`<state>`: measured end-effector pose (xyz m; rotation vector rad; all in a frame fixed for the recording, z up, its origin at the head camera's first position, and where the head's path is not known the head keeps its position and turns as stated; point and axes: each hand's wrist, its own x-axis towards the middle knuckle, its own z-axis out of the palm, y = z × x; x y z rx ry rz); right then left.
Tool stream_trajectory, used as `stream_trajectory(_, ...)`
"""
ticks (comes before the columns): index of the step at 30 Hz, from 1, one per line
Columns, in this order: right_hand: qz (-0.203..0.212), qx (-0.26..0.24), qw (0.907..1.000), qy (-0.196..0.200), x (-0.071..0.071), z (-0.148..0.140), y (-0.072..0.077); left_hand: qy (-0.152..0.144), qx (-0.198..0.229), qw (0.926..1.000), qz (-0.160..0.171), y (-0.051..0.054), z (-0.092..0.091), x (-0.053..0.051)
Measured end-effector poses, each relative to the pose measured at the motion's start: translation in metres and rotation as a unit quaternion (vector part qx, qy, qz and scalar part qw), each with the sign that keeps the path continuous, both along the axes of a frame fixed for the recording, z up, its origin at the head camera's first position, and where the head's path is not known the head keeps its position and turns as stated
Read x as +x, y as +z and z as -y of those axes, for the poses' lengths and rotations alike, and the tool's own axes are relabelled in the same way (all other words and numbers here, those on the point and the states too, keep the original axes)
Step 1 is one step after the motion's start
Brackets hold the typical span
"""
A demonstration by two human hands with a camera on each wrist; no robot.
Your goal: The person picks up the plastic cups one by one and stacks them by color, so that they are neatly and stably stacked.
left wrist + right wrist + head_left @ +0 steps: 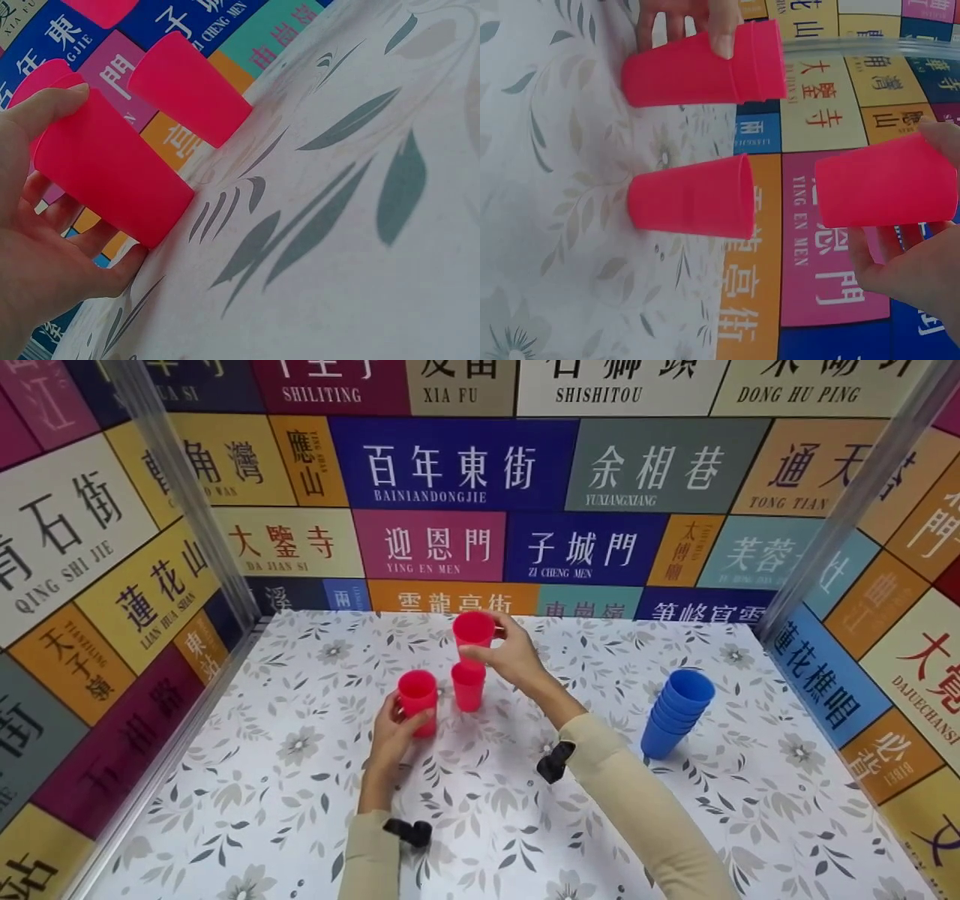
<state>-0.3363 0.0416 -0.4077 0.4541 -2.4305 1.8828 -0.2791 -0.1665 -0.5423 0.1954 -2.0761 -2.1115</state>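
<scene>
My left hand grips a small stack of nested red cups that stands upright on the table. In the left wrist view, the thumb lies near the rim of these cups and the other fingers go round the far side. My right hand holds a single red cup upright in the air. Below that cup, apart from it in the right wrist view, another red cup stands upright on the table. It is just right of the left hand's stack.
A stack of several nested blue cups stands on the right part of the table, beyond my right forearm. White cloth with a grey leaf pattern covers the table. Walls of coloured panels with lettering enclose its back and sides.
</scene>
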Motion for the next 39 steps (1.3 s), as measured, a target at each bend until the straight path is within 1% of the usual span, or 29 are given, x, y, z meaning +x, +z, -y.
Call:
stream_trajectory(3,0.003,-0.005,0.9999,0.011,0.004,0.005,0.004,-0.001,0.004,1.0000,0.003,0.000,0.000,0.000)
stream_trajectory(4,0.003,-0.006,0.9999,0.015,0.005,0.006,0.005,-0.001,0.005,1.0000,0.002,-0.004,0.001,-0.003)
stream_trajectory(8,0.003,-0.003,0.9997,0.026,0.008,0.012,0.008,0.001,0.005,1.0000,0.000,-0.004,0.001,-0.002)
stream_trajectory(14,-0.012,-0.001,0.9985,0.054,0.013,0.023,0.009,-0.006,0.004,0.9998,-0.019,-0.005,0.001,-0.002)
stream_trajectory(20,-0.010,0.014,0.9970,0.076,0.019,0.040,0.009,-0.012,0.004,0.9999,-0.008,-0.005,0.002,-0.001)
stream_trajectory(22,-0.006,0.017,0.9963,0.084,0.021,0.046,0.009,-0.012,0.000,0.9999,-0.011,-0.004,0.002,-0.001)
stream_trajectory(28,0.005,0.023,0.9950,0.097,0.022,0.060,0.003,-0.012,-0.005,0.9999,-0.010,-0.003,0.000,-0.001)
stream_trajectory(33,0.022,0.037,0.9945,0.095,0.020,0.064,-0.005,-0.013,-0.007,0.9999,0.004,-0.003,0.000,0.000)
stream_trajectory(36,0.022,0.048,0.9938,0.098,0.019,0.064,-0.011,-0.010,-0.008,0.9999,0.006,-0.002,0.000,-0.001)
stream_trajectory(39,0.012,0.049,0.9929,0.108,0.017,0.061,-0.015,-0.007,-0.001,1.0000,0.000,-0.003,0.001,-0.001)
